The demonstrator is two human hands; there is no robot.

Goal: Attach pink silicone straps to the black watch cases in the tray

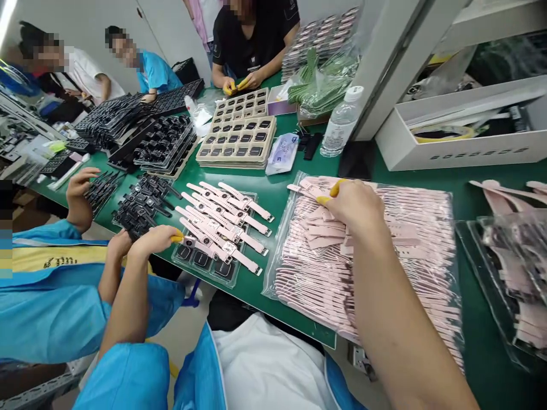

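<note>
My left hand [157, 239], with yellow covers on its fingertips, pinches the end of a pink-strapped watch [190, 242] at the near left of a clear tray [233, 279]. Several watches with pink straps [222, 219] lie side by side across this tray, and black square faces show along its near edge. Over on the right, my right hand [352, 202], also with yellow fingertip covers, closes its fingers on a pink strap [301, 191]. Beneath it is a clear bag [316, 302] packed with rows of pink straps; loose pink straps [325, 228] lie on top.
Black watches [141, 205] lie in a pile left of the tray, near a co-worker's hands [119, 245]. Behind stand beige trays [237, 139], a water bottle [342, 122] and a white box [465, 136]. More pink straps [513, 273] lie at far right.
</note>
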